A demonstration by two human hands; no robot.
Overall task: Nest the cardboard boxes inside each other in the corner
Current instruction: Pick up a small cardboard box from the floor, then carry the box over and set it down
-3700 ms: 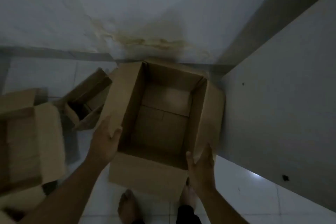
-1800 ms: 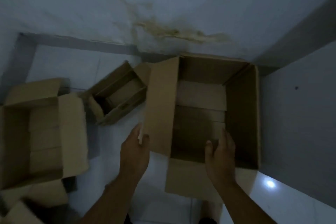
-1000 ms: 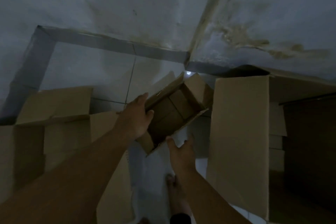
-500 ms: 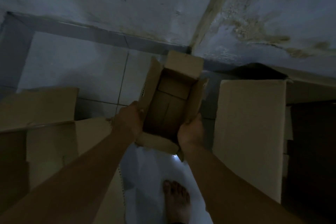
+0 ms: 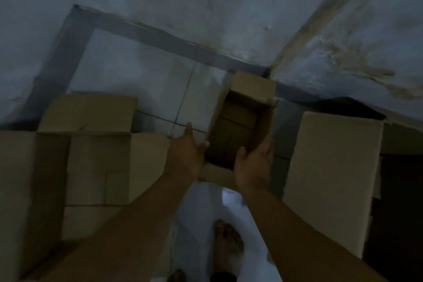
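- right now the small open brown cardboard box is held up between both hands, mouth toward the camera, its long axis running away from the person toward the wall corner.
- left hand presses flat against the box's left wall, fingers extended, thumb at the near rim; it is open-palmed, clamping rather than curled round.
- right hand cups the near right corner, fingers along the right wall, gripping the box from that side.
- the large brown cardboard box with a raised flap stands to the right of the held box, near the right hand; its opening is mostly dark and out of view.
- a medium open brown cardboard box sits on the tiled floor to the left, beside the left forearm.
- judging from the task, the small box must swing sideways into one of these two; the right hand is nearer the large one.
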